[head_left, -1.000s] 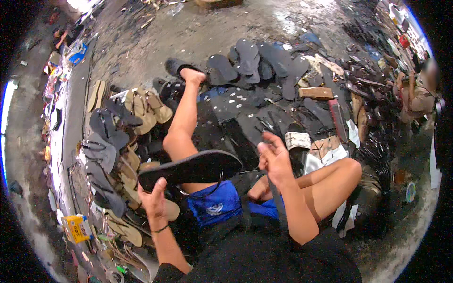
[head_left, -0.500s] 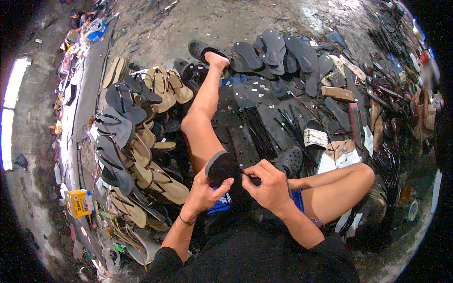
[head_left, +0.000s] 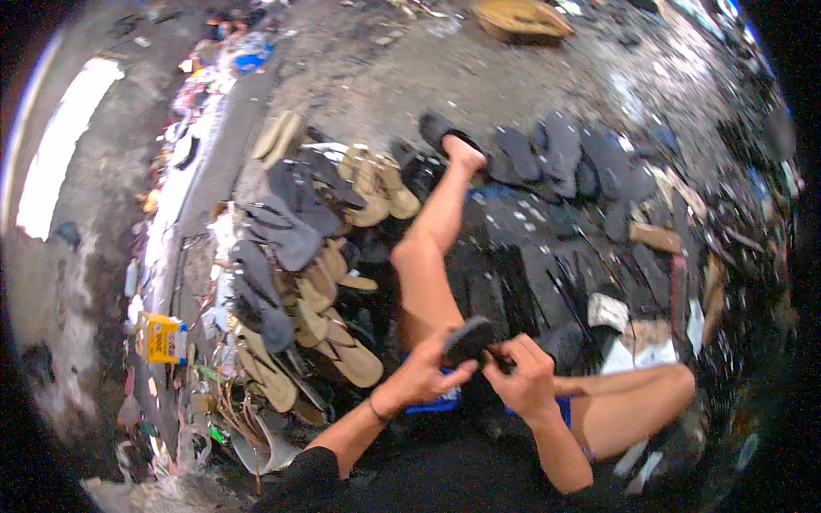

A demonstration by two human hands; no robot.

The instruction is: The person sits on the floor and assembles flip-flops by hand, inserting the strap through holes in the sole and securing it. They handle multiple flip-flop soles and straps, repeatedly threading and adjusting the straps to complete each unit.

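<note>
Whereas a second ago the right hand was raised apart from the black sandal, its grip is now pinched shut on a dark piece at the sandal's right edge, so both hands share the work. The left hand's grip is closed around the sandal, lower centre of the frame; blur hides the piece's identity.

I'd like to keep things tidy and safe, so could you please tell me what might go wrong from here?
The black sandal might slip, since the left hand grips it near one end while the right hand has its fingertips at its edge. The two thumbs are close together, so a slip could perhaps knock one. Tan sandals lie loosely beside the left forearm, so a swing might disturb them.
</note>
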